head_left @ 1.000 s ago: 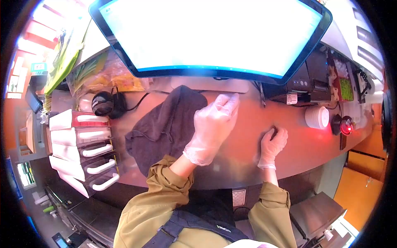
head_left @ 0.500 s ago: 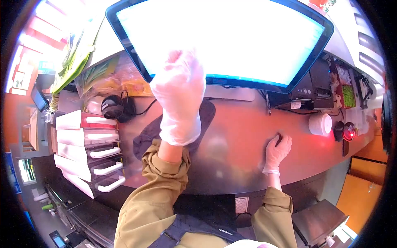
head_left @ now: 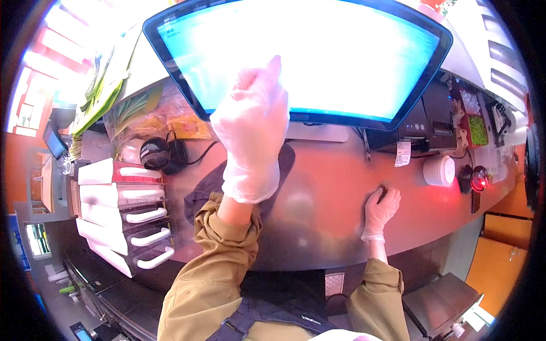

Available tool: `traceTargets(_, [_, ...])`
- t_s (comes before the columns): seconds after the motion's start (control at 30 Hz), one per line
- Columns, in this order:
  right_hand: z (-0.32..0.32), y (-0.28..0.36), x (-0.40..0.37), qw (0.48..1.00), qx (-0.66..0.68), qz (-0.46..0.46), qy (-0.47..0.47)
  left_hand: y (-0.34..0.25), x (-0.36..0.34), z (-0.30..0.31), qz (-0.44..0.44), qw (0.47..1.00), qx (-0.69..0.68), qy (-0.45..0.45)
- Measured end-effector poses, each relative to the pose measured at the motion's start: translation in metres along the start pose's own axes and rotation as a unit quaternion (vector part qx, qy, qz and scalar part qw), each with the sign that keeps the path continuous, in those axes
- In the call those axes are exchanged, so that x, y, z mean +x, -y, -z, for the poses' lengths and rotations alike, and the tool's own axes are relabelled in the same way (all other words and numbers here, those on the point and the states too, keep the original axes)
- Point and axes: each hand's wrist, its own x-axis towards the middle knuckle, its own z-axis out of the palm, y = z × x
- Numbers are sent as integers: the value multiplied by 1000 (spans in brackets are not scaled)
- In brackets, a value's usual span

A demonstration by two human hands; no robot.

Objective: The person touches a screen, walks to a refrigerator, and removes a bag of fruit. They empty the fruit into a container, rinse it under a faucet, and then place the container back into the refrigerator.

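Left hand point(head_left: 250, 131) up, grip empty, forefinger out at the screen point(head_left: 352, 51) at the desk's point(head_left: 330, 187) back; right hand point(head_left: 380, 211) cupped over something small and dark, grip unclear; baggy glove fingertip could mis-tap, sleeve might drag the cloth point(head_left: 207, 190).

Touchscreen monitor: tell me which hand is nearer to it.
Left. The left hand is raised in front of the touchscreen monitor, index finger over its lit face. The right hand rests on the counter, below and apart from it.
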Motion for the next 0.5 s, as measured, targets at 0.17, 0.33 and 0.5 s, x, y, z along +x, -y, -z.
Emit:
traceTargets(0.17, [0,2,2,1000,1,10,-13,-3,-25,2,26,997,-10,76])
traceTargets(0.33, [2,4,3,1000,8,10,-14,-4,-39,-2,54,992,-20,109])
traceTargets(0.5, [2,4,2,1000,4,6,-7,-3,-42,-4,48,994,-42,93])
